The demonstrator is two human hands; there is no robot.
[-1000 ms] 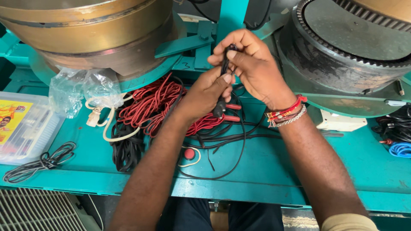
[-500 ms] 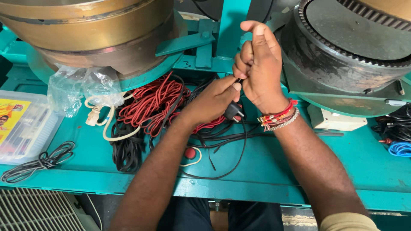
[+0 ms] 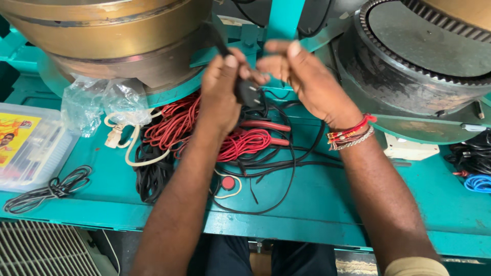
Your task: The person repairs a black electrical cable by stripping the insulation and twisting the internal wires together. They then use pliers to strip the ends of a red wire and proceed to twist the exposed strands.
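Black plug (image 3: 247, 92) on its thin black cable sits pinched in the left hand (image 3: 221, 94) above the table (image 3: 317, 204), at about 12 o'clock from the red wire coil (image 3: 240, 143). It looks light and rigid, best held by its body, while the cable is limp and would slip. The right hand (image 3: 307, 82), at 3 o'clock, has its fingers (image 3: 279, 48) loosely curled, gripping nothing clearly visible.

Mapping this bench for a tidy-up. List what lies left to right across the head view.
Clear plastic box → crumpled plastic bag → red wire bundle → left hand on black plug → right hand → blue cable.
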